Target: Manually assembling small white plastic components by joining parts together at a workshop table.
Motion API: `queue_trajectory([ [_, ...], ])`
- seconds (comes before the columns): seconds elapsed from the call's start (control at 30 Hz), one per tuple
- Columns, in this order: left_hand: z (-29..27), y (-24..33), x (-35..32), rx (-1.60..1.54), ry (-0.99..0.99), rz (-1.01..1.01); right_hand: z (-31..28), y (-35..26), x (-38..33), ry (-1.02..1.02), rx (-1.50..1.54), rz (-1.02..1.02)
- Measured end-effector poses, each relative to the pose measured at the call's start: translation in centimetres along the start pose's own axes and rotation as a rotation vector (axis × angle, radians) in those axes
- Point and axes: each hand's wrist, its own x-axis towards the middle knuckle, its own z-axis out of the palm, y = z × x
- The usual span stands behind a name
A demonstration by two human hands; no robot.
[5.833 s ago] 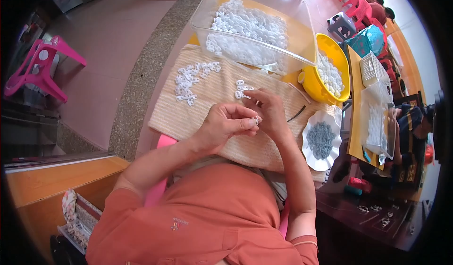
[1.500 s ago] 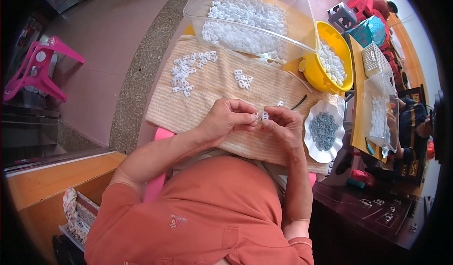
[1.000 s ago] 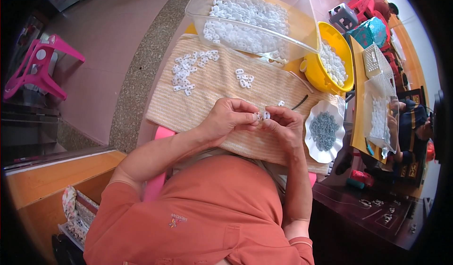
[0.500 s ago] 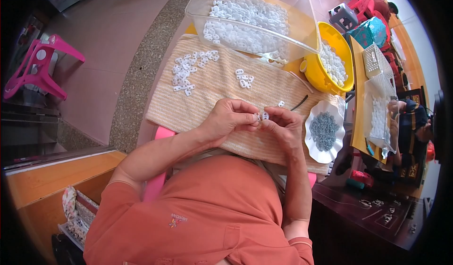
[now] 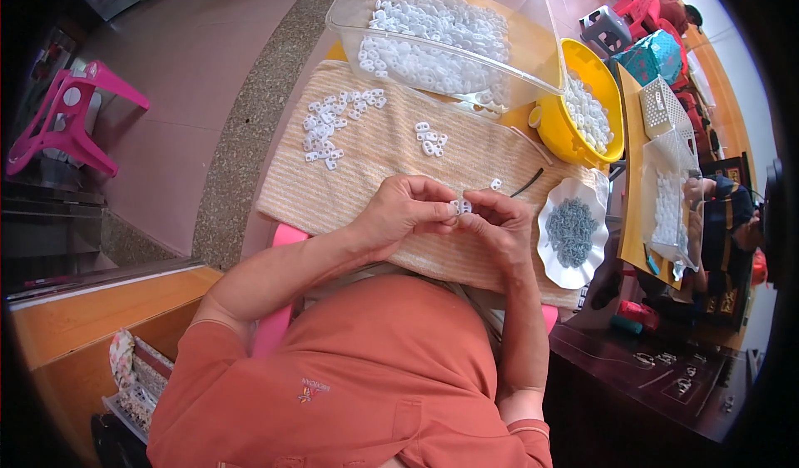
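Over the towel-covered table, my left hand and my right hand meet fingertip to fingertip, both pinched closed. Between them is a small white two-holed plastic piece, gripped by my right fingers. A second small pale part, mostly covered by the fingers, is in my left pinch; its kind is unclear. One loose white piece lies just beyond my right hand. Farther off are a small group of white pieces and a larger scattered pile. A white wavy-rimmed dish of small grey metal parts stands right of my right hand.
A clear plastic bin full of white pieces stands at the far side, beside a yellow bowl holding more. A dark strip lies on the striped towel. A pink stool is at left; another person works at right.
My fingertips have drawn slightly closer together, and the white piece in my right fingers has shifted left against the part in my left. The piles and containers have stayed put.
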Motion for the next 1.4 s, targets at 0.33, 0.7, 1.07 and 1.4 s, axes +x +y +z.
queue_trajectory([
  [0.33,-0.3,0.0,-0.1,0.0,-0.055,-0.015,0.1,0.3,-0.3,-0.021,0.02,-0.056],
  [0.7,-0.2,0.4,0.0,-0.064,-0.129,-0.067,0.5,-0.1,-0.5,-0.021,0.203,-0.073],
  [1.07,-0.4,0.4,0.0,-0.083,-0.257,-0.058,1.6,-0.3,-0.3,-0.044,0.246,-0.249],
  [1.4,0.0,0.3,-0.2,-0.013,-0.284,0.023,2.2,-1.3,-0.9,-0.077,0.22,-0.271],
])
